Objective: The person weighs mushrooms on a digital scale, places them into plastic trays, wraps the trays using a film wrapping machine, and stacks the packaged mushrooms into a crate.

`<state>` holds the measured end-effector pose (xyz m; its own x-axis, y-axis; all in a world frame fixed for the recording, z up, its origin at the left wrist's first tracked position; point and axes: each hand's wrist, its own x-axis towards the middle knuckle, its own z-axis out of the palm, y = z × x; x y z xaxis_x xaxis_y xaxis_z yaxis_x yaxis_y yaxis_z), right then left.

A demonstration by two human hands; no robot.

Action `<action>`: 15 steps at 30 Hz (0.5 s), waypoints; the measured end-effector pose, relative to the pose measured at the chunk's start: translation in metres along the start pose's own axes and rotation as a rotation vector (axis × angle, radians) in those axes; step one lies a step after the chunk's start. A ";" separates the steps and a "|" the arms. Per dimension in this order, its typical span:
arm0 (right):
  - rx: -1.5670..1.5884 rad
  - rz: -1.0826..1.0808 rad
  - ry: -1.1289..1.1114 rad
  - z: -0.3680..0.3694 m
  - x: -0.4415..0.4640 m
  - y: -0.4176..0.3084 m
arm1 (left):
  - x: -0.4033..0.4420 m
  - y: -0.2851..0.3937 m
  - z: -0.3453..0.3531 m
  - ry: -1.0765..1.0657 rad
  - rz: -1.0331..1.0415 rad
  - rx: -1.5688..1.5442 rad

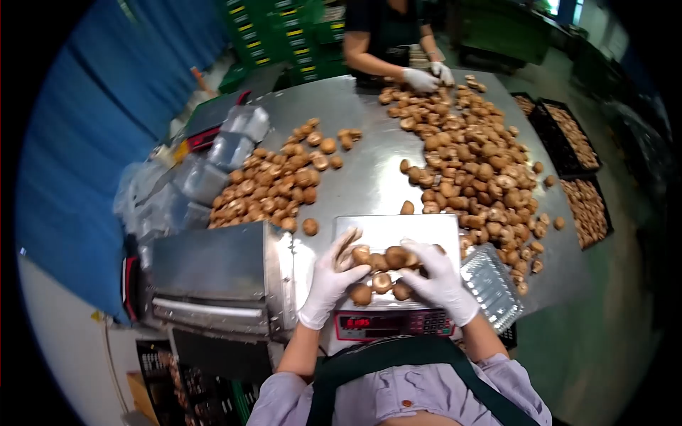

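Observation:
Both my hands wear white gloves and cup a small cluster of brown mushrooms (382, 284) on the metal pan of a digital scale (398, 226). My left hand (332, 278) curves around the cluster's left side, thumb and fingers apart with mushrooms between them. From the right, my right hand (439, 281) closes its fingers over several mushrooms; its fingertips are partly hidden among them. Red digits glow on the scale's front panel (394, 324). Beside my right wrist, a clear plastic tray (491, 287) leans at the scale's right edge.
A large mushroom pile (483, 163) covers the steel table's (369, 153) right side; a smaller pile (273, 184) lies left. Clear containers (202, 177) stand beyond a metal machine (213, 266). Across the table works a person with gloved hands (426, 77). Mushroom crates (568, 135) sit right.

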<state>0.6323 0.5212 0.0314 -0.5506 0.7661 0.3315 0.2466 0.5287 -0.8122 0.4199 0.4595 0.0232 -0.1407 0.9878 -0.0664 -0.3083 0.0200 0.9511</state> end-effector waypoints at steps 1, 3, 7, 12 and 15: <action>0.094 -0.016 0.019 0.006 -0.002 -0.002 | 0.002 -0.005 0.007 -0.004 -0.021 0.031; 0.113 -0.105 0.034 0.021 -0.003 -0.002 | 0.001 -0.013 0.024 -0.014 -0.066 0.120; 0.141 -0.127 0.076 0.014 -0.014 0.019 | 0.003 -0.033 0.042 -0.049 0.041 0.351; 0.414 0.453 0.338 -0.046 -0.041 0.019 | 0.007 -0.021 0.037 -0.256 0.433 1.122; 0.385 0.382 0.387 -0.048 -0.062 0.039 | 0.005 -0.031 0.042 -0.405 0.364 1.390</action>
<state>0.7145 0.5120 0.0025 -0.1377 0.9875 0.0760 0.0256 0.0803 -0.9964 0.4681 0.4706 0.0059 0.3247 0.9409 0.0960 0.8381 -0.3333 0.4318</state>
